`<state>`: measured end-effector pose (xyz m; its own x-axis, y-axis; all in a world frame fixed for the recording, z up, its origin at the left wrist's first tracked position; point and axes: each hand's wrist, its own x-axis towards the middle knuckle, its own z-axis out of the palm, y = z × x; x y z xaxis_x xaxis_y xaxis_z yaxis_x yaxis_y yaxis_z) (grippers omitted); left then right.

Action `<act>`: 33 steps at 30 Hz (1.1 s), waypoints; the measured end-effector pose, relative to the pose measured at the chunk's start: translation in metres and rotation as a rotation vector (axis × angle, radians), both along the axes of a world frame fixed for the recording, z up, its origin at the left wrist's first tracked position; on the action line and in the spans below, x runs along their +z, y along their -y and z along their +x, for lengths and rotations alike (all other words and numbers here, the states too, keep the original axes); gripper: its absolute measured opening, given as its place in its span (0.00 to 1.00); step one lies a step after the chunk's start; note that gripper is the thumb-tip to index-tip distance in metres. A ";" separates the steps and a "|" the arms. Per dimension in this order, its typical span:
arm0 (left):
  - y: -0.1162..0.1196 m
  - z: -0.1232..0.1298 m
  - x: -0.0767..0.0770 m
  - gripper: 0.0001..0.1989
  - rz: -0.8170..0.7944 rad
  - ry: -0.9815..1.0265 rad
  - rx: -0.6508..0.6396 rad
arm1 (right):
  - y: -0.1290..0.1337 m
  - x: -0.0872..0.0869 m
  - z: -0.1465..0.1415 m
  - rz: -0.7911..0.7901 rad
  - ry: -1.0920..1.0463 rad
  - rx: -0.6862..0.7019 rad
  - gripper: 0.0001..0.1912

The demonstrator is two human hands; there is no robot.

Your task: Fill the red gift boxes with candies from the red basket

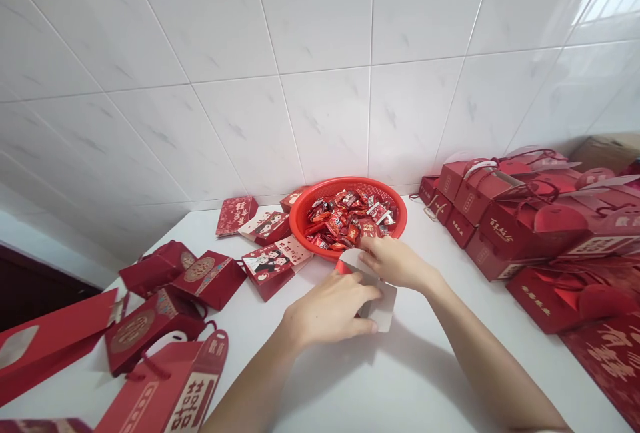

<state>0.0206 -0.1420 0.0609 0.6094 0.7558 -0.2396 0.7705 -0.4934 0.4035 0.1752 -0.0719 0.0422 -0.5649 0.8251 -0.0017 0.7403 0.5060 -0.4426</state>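
Observation:
My left hand (327, 311) grips a small paper gift box (386, 306) from its left side, fingers wrapped over it. The box shows pale grey-white inner flaps and a bit of red at its upper left. At the box's top edge, my right hand (395, 261) has its fingers closed on a rounded flap; the fingertips are partly hidden. Just beyond both hands stands a red plastic basket (299, 216) with a perforated rim. Wrapped candies (336, 222), mostly red, fill it.
Red gift boxes (520, 229) with cord handles are stacked along the right. On the left lie more red boxes (205, 279) and a gift bag (165, 379). Printed boxes (273, 265) sit left of the basket. A tiled wall (325, 123) backs the white table (340, 386).

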 end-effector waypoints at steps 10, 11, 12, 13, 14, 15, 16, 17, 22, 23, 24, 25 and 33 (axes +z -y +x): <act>0.003 -0.007 0.004 0.13 0.027 -0.074 0.105 | 0.022 0.019 -0.003 -0.044 -0.132 0.155 0.08; 0.003 -0.008 0.005 0.11 0.018 -0.096 0.111 | 0.024 0.020 -0.004 -0.076 -0.163 0.216 0.08; 0.003 -0.009 0.006 0.10 0.013 -0.111 0.120 | 0.024 0.019 -0.005 -0.101 -0.178 0.266 0.09; 0.004 -0.010 0.007 0.10 0.015 -0.118 0.128 | 0.025 0.018 -0.006 -0.111 -0.171 0.295 0.10; 0.004 -0.011 0.008 0.11 0.024 -0.118 0.135 | 0.025 0.017 -0.008 -0.105 -0.144 0.302 0.10; 0.005 -0.013 0.010 0.13 0.035 -0.116 0.146 | 0.024 0.015 -0.009 -0.086 -0.104 0.294 0.11; 0.005 -0.016 0.011 0.14 0.048 -0.112 0.161 | 0.024 0.013 -0.010 -0.059 -0.055 0.284 0.11; 0.005 -0.019 0.013 0.15 0.059 -0.109 0.179 | 0.024 0.011 -0.011 -0.030 -0.005 0.279 0.11; 0.002 -0.039 0.018 0.16 0.047 -0.096 0.298 | 0.026 0.003 -0.013 -0.014 0.160 0.341 0.11; 0.001 -0.043 0.019 0.18 0.043 -0.092 0.321 | 0.027 0.003 -0.013 -0.024 0.163 0.342 0.15; 0.000 -0.048 0.019 0.20 0.042 -0.084 0.344 | 0.029 0.003 -0.012 -0.033 0.157 0.341 0.18; 0.000 -0.052 0.019 0.23 0.041 -0.072 0.364 | 0.032 0.004 -0.012 -0.044 0.149 0.340 0.21; -0.013 -0.079 0.023 0.36 -0.062 -0.012 0.327 | 0.043 0.013 -0.016 -0.180 0.087 0.270 0.27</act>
<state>-0.0589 -0.1286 0.0837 0.3340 0.8945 -0.2970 0.8888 -0.1940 0.4153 0.1591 -0.1153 0.0550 -0.7544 0.6279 -0.1915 0.6292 0.6085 -0.4835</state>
